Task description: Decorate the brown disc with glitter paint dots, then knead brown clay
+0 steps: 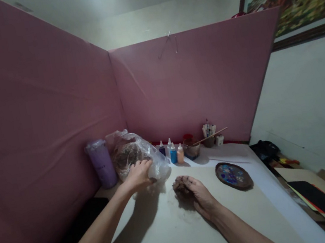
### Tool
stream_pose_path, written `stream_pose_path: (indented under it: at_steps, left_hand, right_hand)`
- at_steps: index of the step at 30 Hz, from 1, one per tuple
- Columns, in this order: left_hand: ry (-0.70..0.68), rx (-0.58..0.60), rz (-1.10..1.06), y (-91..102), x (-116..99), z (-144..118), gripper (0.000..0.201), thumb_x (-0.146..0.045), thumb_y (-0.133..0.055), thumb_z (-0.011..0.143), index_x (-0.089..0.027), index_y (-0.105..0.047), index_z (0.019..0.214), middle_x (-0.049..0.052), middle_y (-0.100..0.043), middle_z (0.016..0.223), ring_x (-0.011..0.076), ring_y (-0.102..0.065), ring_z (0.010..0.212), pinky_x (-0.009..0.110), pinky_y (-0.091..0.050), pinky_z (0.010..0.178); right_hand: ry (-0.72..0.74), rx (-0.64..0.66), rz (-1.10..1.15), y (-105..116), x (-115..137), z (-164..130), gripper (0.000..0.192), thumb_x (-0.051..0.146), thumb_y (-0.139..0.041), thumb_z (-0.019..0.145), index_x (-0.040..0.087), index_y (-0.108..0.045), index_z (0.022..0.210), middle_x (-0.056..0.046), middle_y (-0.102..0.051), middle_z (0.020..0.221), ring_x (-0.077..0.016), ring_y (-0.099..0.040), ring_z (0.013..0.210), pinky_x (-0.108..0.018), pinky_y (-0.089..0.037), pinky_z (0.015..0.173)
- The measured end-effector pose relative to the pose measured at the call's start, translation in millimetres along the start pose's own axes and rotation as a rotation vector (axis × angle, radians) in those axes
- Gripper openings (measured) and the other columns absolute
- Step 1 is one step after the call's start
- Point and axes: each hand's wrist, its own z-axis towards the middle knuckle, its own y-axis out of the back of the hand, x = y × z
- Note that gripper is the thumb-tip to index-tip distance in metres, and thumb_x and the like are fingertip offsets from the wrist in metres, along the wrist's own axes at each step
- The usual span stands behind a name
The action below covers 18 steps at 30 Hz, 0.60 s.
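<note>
My left hand (139, 175) rests on a clear plastic bag (130, 152) holding a brown lump of clay, fingers curled over the bag's lower edge. My right hand (198, 194) lies on the white tabletop (169, 229), its fingers pressed onto a small brown lump of clay (178, 185). A round brown dish (233, 175) painted with blue and purple patches lies just right of my right hand.
A purple tumbler (101, 163) stands left of the bag. Small paint bottles (172, 153), a brown bowl (191, 149) with a stick and a cup of brushes (209, 134) line the back. Pink partition boards (190, 83) wall the left and rear. Papers and dark items (313, 191) lie right.
</note>
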Motion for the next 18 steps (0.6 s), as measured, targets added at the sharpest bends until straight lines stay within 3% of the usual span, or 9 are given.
stream_pose_path:
  at_steps: [2,5,9,13,18]
  left_hand:
    - [0.096,-0.085,-0.067,-2.9,2,3,0.041,-0.030,-0.058,0.075,-0.025,-0.064,0.115,0.008,-0.065,0.118,0.0262,-0.058,0.107,0.035,-0.043,0.089]
    - [0.300,-0.265,-0.278,0.0,18,11,0.023,-0.022,-0.054,0.074,-0.023,-0.072,0.089,0.007,-0.071,0.097,0.0223,-0.063,0.092,0.028,-0.044,0.076]
    - [0.576,-0.585,-0.881,4.7,42,25,0.011,-0.016,-0.061,0.066,-0.017,-0.068,0.074,0.004,-0.068,0.075,0.0172,-0.063,0.075,0.022,-0.044,0.064]
    - [0.697,-0.614,-1.097,1.0,55,41,0.017,-0.011,-0.048,0.073,-0.013,-0.063,0.080,0.003,-0.063,0.062,0.0142,-0.061,0.057,0.024,-0.049,0.056]
    - [0.716,-0.614,-1.108,-9.7,62,56,0.030,-0.004,-0.042,0.073,-0.013,-0.063,0.092,0.006,-0.067,0.071,0.0153,-0.067,0.069,0.027,-0.055,0.064]
  right_hand:
    - [-0.002,-0.009,-0.007,-1,0,0,0.036,0.044,-0.077,0.071,0.017,-0.061,0.090,-0.006,-0.071,0.084,-0.0172,-0.066,0.072,-0.033,-0.056,0.067]
    - [-0.012,-0.028,-0.018,-2,1,0,0.037,0.043,-0.078,0.071,0.018,-0.061,0.091,-0.006,-0.071,0.084,-0.0171,-0.066,0.072,-0.033,-0.056,0.066]
    - [-0.019,-0.033,-0.031,-3,1,-1,0.036,0.044,-0.078,0.071,0.018,-0.061,0.090,-0.006,-0.071,0.085,-0.0164,-0.067,0.072,-0.032,-0.056,0.067]
    - [-0.023,-0.018,-0.024,-2,1,-1,0.037,0.045,-0.077,0.071,0.018,-0.062,0.090,-0.006,-0.071,0.087,-0.0169,-0.067,0.074,-0.031,-0.056,0.067]
    - [-0.021,-0.034,-0.028,-3,0,0,0.038,0.045,-0.078,0.069,0.018,-0.061,0.088,-0.005,-0.071,0.085,-0.0174,-0.067,0.072,-0.032,-0.056,0.066]
